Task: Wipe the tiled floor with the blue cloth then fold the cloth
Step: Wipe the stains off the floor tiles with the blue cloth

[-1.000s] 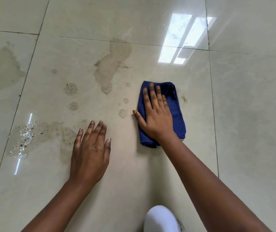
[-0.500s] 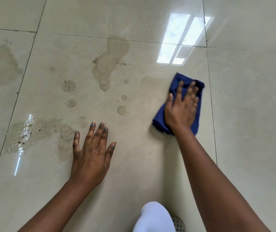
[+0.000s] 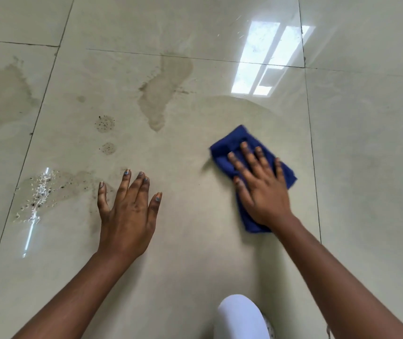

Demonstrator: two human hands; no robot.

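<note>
A folded blue cloth (image 3: 229, 148) lies flat on the glossy beige tiled floor (image 3: 366, 167), right of centre. My right hand (image 3: 260, 185) presses down on it with fingers spread, covering most of it. My left hand (image 3: 128, 211) rests flat on the bare tile to the left, fingers apart, holding nothing. A large brown smear (image 3: 163, 89) stains the tile beyond the hands. Two speckled spots (image 3: 105, 123) sit left of it, and a wet dirty patch (image 3: 46, 189) lies beside my left hand.
Another brown stain (image 3: 4, 94) marks the tile at the far left. A window reflection (image 3: 266, 62) shines on the floor at the upper right. A white-clad knee (image 3: 240, 316) shows at the bottom edge. Grout lines cross the floor.
My right hand has slid the cloth back toward me and slightly left, turning it, after pushing it far right. Small spots near the centre are gone. My left hand has stayed put.
</note>
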